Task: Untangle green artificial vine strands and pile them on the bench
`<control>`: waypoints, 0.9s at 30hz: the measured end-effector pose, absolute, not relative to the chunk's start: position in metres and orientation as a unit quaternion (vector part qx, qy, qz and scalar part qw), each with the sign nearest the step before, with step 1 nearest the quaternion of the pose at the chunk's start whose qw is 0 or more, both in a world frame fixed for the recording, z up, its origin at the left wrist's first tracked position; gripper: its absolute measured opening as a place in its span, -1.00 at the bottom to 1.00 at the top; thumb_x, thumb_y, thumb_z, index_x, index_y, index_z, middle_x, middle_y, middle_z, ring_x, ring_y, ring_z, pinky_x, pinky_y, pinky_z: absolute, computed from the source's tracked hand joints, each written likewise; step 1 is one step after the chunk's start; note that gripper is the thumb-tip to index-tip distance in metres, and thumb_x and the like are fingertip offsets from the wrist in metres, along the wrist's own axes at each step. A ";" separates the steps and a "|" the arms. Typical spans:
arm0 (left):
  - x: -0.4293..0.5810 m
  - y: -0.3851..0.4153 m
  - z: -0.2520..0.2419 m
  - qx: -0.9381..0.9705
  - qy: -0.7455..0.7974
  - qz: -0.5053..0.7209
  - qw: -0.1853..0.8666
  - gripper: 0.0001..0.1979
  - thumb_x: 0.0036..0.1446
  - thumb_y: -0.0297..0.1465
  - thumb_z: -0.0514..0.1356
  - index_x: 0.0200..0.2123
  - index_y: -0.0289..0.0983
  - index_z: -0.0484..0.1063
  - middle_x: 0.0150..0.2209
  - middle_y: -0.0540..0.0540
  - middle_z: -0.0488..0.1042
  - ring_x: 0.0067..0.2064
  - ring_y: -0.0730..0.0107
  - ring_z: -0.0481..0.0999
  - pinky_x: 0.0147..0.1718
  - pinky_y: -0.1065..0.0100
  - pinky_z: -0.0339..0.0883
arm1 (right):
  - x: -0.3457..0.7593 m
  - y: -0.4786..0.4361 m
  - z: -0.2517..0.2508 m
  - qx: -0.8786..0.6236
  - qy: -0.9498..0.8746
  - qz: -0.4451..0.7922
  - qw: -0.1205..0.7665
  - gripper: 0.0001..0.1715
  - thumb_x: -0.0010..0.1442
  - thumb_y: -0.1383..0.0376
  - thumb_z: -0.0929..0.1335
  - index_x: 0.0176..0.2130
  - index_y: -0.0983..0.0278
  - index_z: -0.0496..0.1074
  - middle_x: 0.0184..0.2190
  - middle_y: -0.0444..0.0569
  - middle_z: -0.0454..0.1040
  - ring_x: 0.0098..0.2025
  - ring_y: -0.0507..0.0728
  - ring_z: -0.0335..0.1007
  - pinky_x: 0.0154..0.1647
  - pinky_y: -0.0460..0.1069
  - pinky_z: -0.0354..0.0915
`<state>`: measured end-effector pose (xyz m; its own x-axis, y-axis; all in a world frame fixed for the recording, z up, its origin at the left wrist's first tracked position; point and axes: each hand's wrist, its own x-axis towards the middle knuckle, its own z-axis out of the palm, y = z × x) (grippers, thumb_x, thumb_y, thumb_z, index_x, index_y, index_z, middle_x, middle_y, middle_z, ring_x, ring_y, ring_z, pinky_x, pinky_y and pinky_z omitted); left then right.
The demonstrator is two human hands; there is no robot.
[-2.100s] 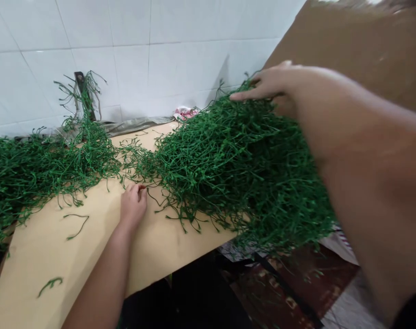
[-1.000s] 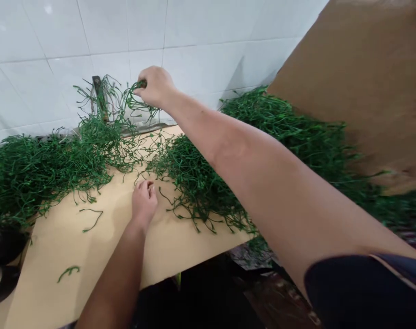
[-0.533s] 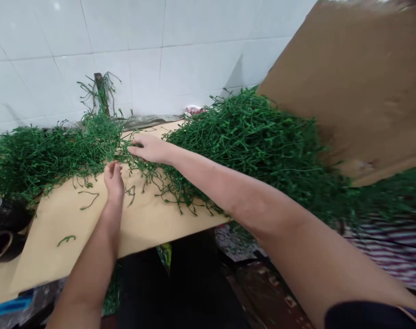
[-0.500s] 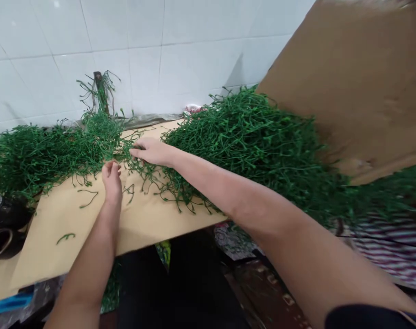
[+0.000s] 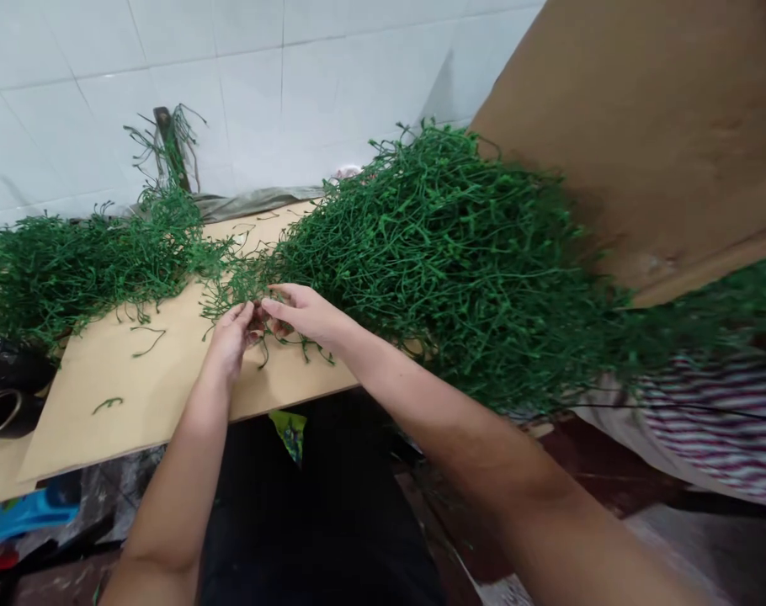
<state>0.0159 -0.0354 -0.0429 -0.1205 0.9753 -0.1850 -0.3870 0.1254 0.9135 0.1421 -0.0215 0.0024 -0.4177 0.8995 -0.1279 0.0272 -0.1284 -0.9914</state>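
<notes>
Counting from the left, we have one green heap of stems [image 5: 73, 265] well left of our left fingers [image 5: 235, 316], then two stray stems [image 5: 109, 402] nearer them, lying singly on the worktop [image 5: 187, 362]. Those fingers curl inward and our right fingers [image 5: 280, 310] bend toward them, tips almost meeting, likely so both can work on one small piece; whether they grip a stem, or how tightly they close, we cannot tell. Just right of them rises a second, bigger heap [image 5: 446, 244], probably placed for easy reach.
</notes>
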 end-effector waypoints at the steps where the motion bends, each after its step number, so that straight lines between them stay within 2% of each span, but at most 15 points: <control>1: 0.016 -0.034 -0.043 0.310 0.472 0.586 0.581 -0.82 -0.06 -0.34 0.27 -0.46 -0.33 0.36 -0.58 0.05 0.41 -0.57 0.63 0.34 -0.56 0.56 0.14 | 0.145 -0.022 0.000 -0.409 -0.556 0.628 0.359 -0.90 0.16 0.41 0.27 -0.25 0.37 0.29 -0.59 -0.22 0.32 -0.66 -0.15 0.17 -0.64 -0.19 0.14; 6: 0.014 -0.032 -0.040 0.277 0.489 0.599 0.571 -0.89 0.03 -0.38 0.20 -0.42 -0.32 0.39 -0.53 0.01 0.48 -0.48 0.57 0.45 -0.51 0.55 0.22 | 0.154 -0.021 -0.013 -0.415 -0.542 0.610 0.402 -0.92 0.15 0.42 0.24 -0.36 0.36 0.32 -0.68 -0.25 0.25 -0.68 -0.13 0.13 -0.62 -0.18 0.13; 9: 0.018 -0.028 -0.035 0.255 0.469 0.581 0.614 -0.85 0.11 -0.36 0.13 -0.37 -0.34 0.39 -0.50 -0.04 0.51 -0.46 0.52 0.49 -0.43 0.48 0.31 | 0.152 -0.021 -0.022 -0.417 -0.538 0.602 0.418 -0.94 0.11 0.41 0.26 -0.40 0.35 0.31 -0.70 -0.27 0.21 -0.69 -0.13 0.08 -0.63 -0.17 0.07; 13: 0.027 -0.017 -0.029 0.262 0.429 0.564 0.655 -0.81 0.16 -0.35 0.08 -0.35 -0.36 0.39 -0.49 -0.05 0.50 -0.49 0.53 0.47 -0.45 0.47 0.33 | 0.144 -0.021 -0.031 -0.392 -0.598 0.572 0.402 -0.83 0.08 0.35 0.29 -0.52 0.33 0.26 -0.68 -0.27 0.15 -0.66 -0.13 0.01 -0.62 -0.15 0.00; 17: 0.030 -0.007 -0.035 0.252 0.429 0.595 0.632 -0.88 0.12 -0.43 0.12 -0.43 -0.34 0.36 -0.52 -0.01 0.47 -0.50 0.57 0.44 -0.46 0.51 0.30 | 0.143 -0.015 -0.038 -0.398 -0.623 0.535 0.408 -0.68 0.14 0.14 0.24 -0.51 0.29 0.17 -0.64 -0.23 0.16 -0.59 -0.10 0.05 -0.56 -0.14 0.05; 20: 0.027 -0.008 -0.040 0.258 0.432 0.590 0.632 -0.95 0.06 -0.49 0.16 -0.44 -0.34 0.35 -0.49 -0.02 0.48 -0.45 0.55 0.47 -0.37 0.48 0.32 | 0.146 -0.005 -0.043 -0.455 -0.656 0.431 0.420 -0.62 0.09 0.03 0.27 -0.48 0.28 0.17 -0.55 -0.18 0.24 -0.51 -0.07 0.12 -0.48 -0.11 0.07; 23: 0.026 -0.010 -0.041 0.255 0.442 0.588 0.627 -0.95 0.02 -0.53 0.17 -0.45 -0.33 0.33 -0.50 -0.01 0.48 -0.45 0.55 0.47 -0.32 0.45 0.32 | 0.144 -0.001 -0.046 -0.478 -0.686 0.387 0.388 -0.63 0.09 0.03 0.27 -0.41 0.29 0.20 -0.47 -0.13 0.31 -0.47 -0.04 0.17 -0.44 -0.10 0.09; 27: 0.027 -0.009 -0.037 0.238 0.447 0.584 0.634 -0.93 0.05 -0.52 0.14 -0.47 -0.35 0.35 -0.60 0.04 0.41 -0.57 0.60 0.37 -0.46 0.51 0.26 | 0.135 -0.003 -0.046 -0.462 -0.731 0.381 0.327 -0.66 0.18 0.08 0.19 -0.33 0.32 0.24 -0.42 -0.04 0.35 -0.43 0.00 0.21 -0.40 -0.08 0.13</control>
